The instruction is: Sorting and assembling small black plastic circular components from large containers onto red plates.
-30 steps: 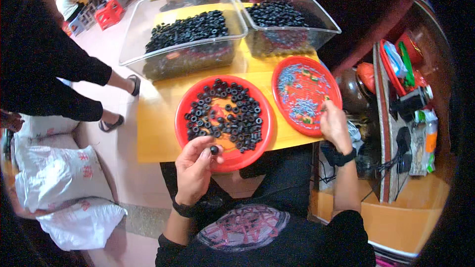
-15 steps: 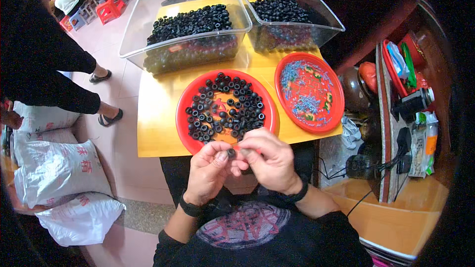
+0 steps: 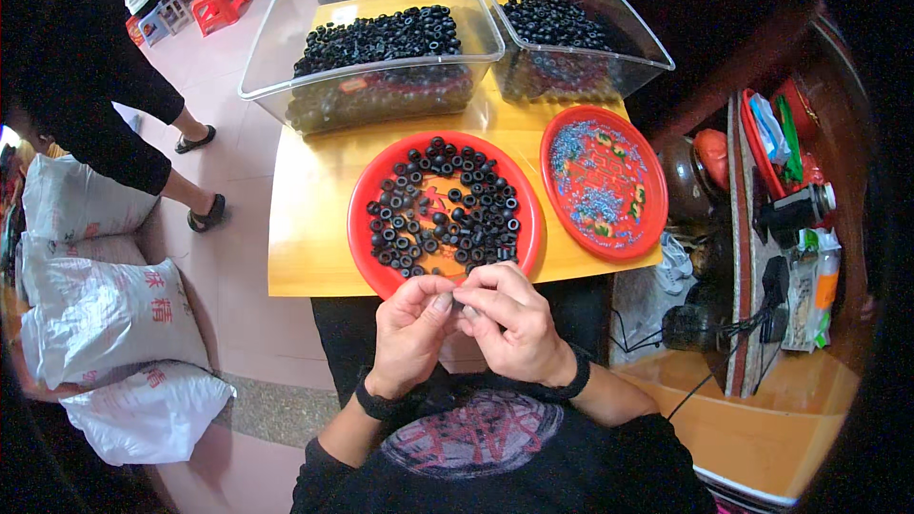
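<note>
Two hands (image 3: 466, 324) meet; two red plates (image 3: 381, 257).

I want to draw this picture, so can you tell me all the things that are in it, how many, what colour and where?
black rings: many, black, piled on the red plate
red plate: one, red, on the table just past the hands
second red plate: one, red with a coloured pattern, to the right of the first
clear bins: two, see-through, full of black rings, at the far side of the table
table: one, yellow, in the middle
white sacks: several, white, on the floor at the left
red stool: one, red, top left
another person: one, dark clothes, standing at the left
left hand: one, pinched together with the right
right hand: one, fingertips meeting the left; any small piece between them is hidden
</note>
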A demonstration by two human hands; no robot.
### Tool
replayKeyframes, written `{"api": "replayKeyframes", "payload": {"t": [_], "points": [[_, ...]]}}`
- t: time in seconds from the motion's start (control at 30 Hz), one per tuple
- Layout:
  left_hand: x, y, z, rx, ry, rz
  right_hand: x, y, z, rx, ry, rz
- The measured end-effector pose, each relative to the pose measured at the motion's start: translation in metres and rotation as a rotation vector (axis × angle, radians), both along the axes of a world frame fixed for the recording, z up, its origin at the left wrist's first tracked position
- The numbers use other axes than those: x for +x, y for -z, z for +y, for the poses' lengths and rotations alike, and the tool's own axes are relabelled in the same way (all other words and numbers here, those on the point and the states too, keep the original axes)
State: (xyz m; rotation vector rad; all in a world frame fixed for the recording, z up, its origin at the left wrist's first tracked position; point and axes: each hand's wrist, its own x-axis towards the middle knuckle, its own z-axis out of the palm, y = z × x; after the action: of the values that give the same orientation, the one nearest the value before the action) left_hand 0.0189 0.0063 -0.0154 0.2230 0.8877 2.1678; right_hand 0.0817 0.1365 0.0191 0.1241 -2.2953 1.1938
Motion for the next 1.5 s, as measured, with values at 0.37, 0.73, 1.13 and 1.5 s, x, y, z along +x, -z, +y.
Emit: {"api": "replayKeyframes", "payload": {"t": [0.37,0.73,1.13,1.5], "points": [[-0.015,0.001,-0.016,-0.027,-0.269,0.008,-0.016,-0.003,0.008,0.123,0.056,-0.036],[-0.026,0.019,-0.024,-0.033,-0.272,-0.082,-0.075,0.018,0.017,0.517,0.031,-0.219],[-0.029,0.018,-0.025,-0.029,-0.236,-0.099,-0.057,0.031,0.005,0.572,-0.104,-0.292],[-0.022,0.001,-0.015,-0.013,-0.088,-0.084,-0.033,0.01,0.016,-0.493,-0.121,-0.504]]}}
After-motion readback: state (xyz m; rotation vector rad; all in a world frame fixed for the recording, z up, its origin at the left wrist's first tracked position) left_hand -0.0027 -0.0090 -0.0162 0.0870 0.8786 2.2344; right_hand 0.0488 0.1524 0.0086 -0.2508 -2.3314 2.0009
